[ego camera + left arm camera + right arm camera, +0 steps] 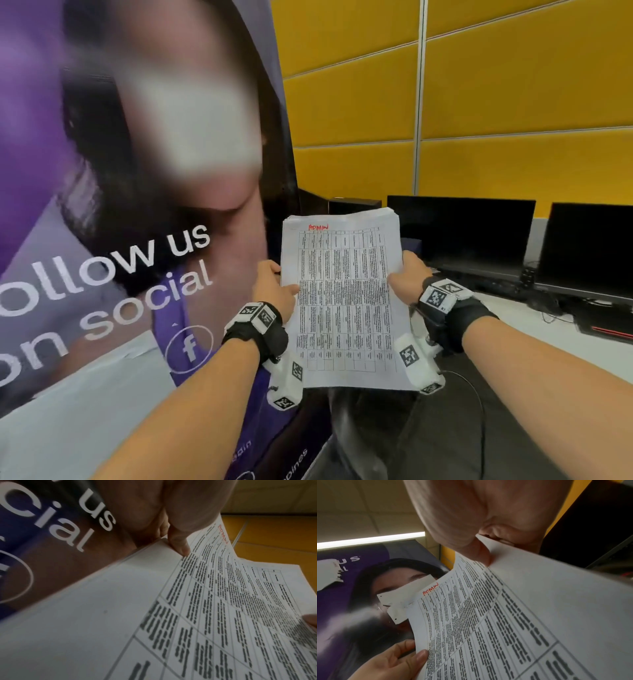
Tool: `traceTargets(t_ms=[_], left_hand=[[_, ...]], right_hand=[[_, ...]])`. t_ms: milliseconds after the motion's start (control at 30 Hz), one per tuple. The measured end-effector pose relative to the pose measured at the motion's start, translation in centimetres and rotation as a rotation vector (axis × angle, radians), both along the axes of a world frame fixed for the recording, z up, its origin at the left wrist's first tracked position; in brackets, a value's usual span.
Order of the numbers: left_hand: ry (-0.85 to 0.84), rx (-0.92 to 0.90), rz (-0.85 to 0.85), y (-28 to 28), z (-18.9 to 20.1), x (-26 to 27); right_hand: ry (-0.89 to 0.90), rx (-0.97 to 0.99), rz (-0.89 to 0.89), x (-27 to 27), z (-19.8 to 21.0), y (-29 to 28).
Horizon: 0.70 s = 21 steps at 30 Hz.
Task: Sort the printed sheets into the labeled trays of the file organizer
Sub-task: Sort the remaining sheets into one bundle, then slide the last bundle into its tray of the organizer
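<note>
While the person stands facing a purple banner (pixel 102 274), both hands hold up one stack of printed sheets (pixel 346 301) in front of the chest, clear of any surface. The left hand (pixel 274 287) pinches the stack's left edge, thumb lying on the top page and fingers curled behind; the right hand (pixel 407 274) grasps the right edge the same way. How many sheets the stack contains cannot be told, though several page edges show at its top. The top page carries a dense printed table and one red handwritten word, "ADMIN" (pixel 318 227), near its upper left corner. Each wrist wears one black strap with white marker blocks. Two dark monitors (pixel 462 229) stand side by side on a white desk (pixel 534 335) to the right, before a wall of yellow panels (pixel 513 85).
</note>
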<state>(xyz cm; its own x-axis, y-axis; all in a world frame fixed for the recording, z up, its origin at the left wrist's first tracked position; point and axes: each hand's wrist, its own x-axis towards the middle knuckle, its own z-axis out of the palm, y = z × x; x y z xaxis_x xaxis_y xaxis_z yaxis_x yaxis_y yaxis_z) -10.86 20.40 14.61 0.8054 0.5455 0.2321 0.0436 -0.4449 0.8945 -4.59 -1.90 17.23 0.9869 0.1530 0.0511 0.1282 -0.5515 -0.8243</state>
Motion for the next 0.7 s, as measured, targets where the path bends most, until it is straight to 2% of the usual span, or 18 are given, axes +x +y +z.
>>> traceTargets(t_ms=[167, 333, 467, 700], left_hand=[[0.108, 0.005, 0.019, 8.6, -1.3, 2.0], [0.184, 0.067, -0.034, 15.0, -2.2, 5.2], [0.233, 0.106, -0.111, 17.1, -3.5, 7.3], [0.340, 0.097, -0.286, 16.9, -6.7, 10.9]], right_hand=[[0.070, -0.070, 0.037, 4.1, -2.4, 8.4], [0.161, -0.164, -0.041, 4.0, -2.7, 14.7], [0.246, -0.298, -0.070, 4.5, -4.7, 16.1], [0.404, -0.303, -0.206, 6.3, -9.1, 15.5]])
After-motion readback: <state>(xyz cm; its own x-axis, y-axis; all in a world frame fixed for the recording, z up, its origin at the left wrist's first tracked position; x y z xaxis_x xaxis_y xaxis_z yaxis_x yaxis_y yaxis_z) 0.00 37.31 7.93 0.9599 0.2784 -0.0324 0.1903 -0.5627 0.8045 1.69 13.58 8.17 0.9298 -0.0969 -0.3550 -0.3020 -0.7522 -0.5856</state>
